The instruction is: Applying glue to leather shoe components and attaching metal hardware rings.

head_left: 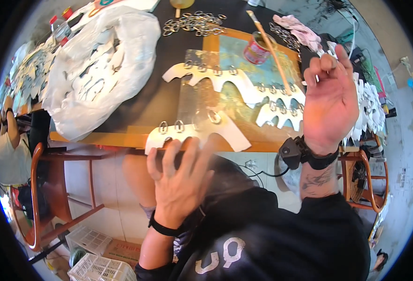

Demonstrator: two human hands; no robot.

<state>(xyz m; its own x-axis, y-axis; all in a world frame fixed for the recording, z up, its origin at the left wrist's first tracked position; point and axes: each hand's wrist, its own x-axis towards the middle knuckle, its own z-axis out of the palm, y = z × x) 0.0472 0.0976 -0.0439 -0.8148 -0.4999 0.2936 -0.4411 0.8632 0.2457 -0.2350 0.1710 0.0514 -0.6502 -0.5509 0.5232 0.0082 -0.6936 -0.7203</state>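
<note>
In front of me at the table's near edge lies a white cut-out piece with arched notches and metal rings standing along it. My left hand is at its near side, fingers spread and partly blurred; whether they touch it I cannot tell. My right hand is raised over the table's right side, palm showing bare and fingers loosely bent, with nothing visible in it. Farther back lies a similar white notched piece with rings. A smaller ringed white piece lies beside my right hand.
A tin can stands behind the pieces, with a long wooden-handled brush leaning across it. Loose metal rings are heaped at the back. A white plastic bag of cut pieces fills the left. Chairs flank me.
</note>
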